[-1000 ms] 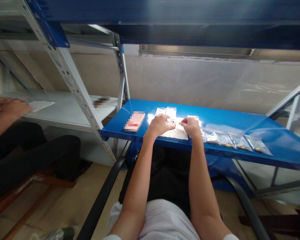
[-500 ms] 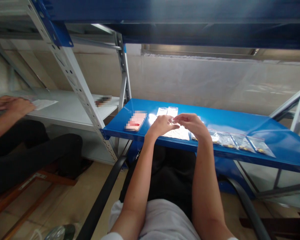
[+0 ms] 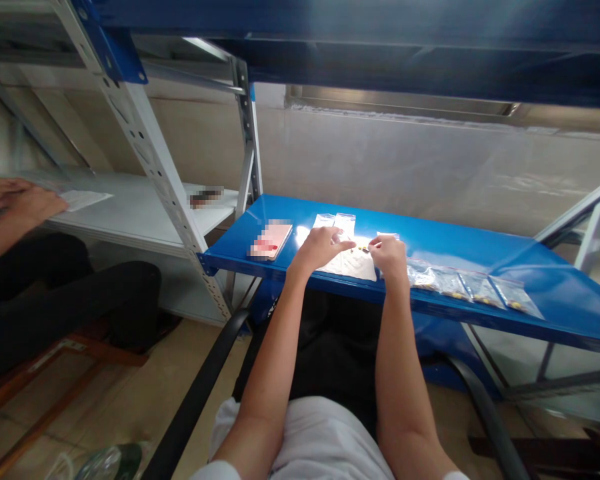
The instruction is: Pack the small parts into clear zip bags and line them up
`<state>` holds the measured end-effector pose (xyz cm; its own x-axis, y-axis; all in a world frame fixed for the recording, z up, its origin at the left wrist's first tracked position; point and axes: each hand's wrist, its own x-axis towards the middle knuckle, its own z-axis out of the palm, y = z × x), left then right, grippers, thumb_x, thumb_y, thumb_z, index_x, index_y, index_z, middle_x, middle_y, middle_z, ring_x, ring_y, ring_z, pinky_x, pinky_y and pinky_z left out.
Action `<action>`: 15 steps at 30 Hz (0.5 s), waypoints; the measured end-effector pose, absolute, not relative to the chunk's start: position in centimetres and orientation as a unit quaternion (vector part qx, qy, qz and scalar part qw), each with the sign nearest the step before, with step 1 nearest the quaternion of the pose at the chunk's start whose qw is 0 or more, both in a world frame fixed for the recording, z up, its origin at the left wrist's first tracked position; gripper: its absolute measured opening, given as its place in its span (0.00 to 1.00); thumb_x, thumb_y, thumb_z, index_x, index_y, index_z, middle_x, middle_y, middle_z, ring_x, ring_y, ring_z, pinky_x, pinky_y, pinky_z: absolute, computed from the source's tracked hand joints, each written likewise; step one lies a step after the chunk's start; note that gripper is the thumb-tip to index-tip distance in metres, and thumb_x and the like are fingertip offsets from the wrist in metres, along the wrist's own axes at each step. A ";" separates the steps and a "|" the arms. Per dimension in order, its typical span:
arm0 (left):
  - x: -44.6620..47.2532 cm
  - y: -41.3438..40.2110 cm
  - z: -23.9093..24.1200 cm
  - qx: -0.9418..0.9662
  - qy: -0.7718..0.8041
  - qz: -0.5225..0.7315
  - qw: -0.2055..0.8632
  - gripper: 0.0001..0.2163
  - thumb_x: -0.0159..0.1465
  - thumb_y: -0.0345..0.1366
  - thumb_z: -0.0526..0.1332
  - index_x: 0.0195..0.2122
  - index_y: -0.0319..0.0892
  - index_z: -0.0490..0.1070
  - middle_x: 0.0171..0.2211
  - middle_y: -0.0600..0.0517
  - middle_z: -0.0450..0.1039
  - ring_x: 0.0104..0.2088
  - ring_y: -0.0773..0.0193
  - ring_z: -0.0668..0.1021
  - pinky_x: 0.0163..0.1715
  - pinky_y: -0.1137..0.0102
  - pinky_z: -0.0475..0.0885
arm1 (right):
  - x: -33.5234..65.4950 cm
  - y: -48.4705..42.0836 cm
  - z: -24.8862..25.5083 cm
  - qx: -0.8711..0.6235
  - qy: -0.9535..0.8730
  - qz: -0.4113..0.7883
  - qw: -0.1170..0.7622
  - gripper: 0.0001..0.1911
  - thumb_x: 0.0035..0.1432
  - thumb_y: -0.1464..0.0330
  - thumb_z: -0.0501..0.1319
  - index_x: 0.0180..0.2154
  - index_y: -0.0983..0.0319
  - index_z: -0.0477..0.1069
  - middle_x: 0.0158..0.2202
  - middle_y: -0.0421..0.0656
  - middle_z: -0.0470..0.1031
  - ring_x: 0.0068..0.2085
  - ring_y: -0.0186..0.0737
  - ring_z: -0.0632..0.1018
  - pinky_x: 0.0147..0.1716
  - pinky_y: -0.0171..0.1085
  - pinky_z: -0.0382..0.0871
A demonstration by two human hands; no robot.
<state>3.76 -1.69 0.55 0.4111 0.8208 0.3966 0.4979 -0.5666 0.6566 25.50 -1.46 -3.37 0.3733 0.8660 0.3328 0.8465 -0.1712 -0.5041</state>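
Observation:
My left hand point(image 3: 316, 249) is curled above the left side of a white sheet point(image 3: 350, 268), with its thumb stretched to the right. A glint of clear plastic, seemingly a small bag point(image 3: 337, 236), shows at its fingers. On the sheet's far right part lie several small yellow and dark pieces point(image 3: 361, 249), too small to name. My right hand point(image 3: 390, 255) is at the sheet's right edge, its fingertips pinched together beside these pieces; what they hold is hidden. Two zip bags point(image 3: 345, 223) with white in them lie just behind my left hand.
Several clear zip bags point(image 3: 483, 291) with small yellow pieces lie in a row along the blue shelf point(image 3: 460, 250). A pink, blurred booklet-like item point(image 3: 274, 240) is at the left. Past a metal post point(image 3: 145, 143), another person's hands point(image 3: 33, 202) work at a white shelf point(image 3: 145, 193).
My hands were together above the sheet and have come apart. The right one has moved down beside the small pieces, which now show between my hands.

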 end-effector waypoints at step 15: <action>3.6 -2.0 0.7 0.810 0.410 0.353 0.227 0.24 0.61 0.50 0.73 0.53 0.40 0.80 0.46 0.45 0.83 0.44 0.56 0.83 0.47 0.66 0.76 | 25.2 -0.7 -4.8 -0.782 -0.561 0.019 0.270 0.11 0.58 0.74 0.62 0.37 0.64 0.85 0.41 0.55 0.84 0.45 0.54 0.82 0.45 0.42 0.72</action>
<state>3.65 -1.95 0.67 0.4144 0.8243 0.3858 0.5032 -0.5607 0.6575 25.16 -0.75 -4.79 0.3695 0.8878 0.2742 0.8677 -0.2241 -0.4437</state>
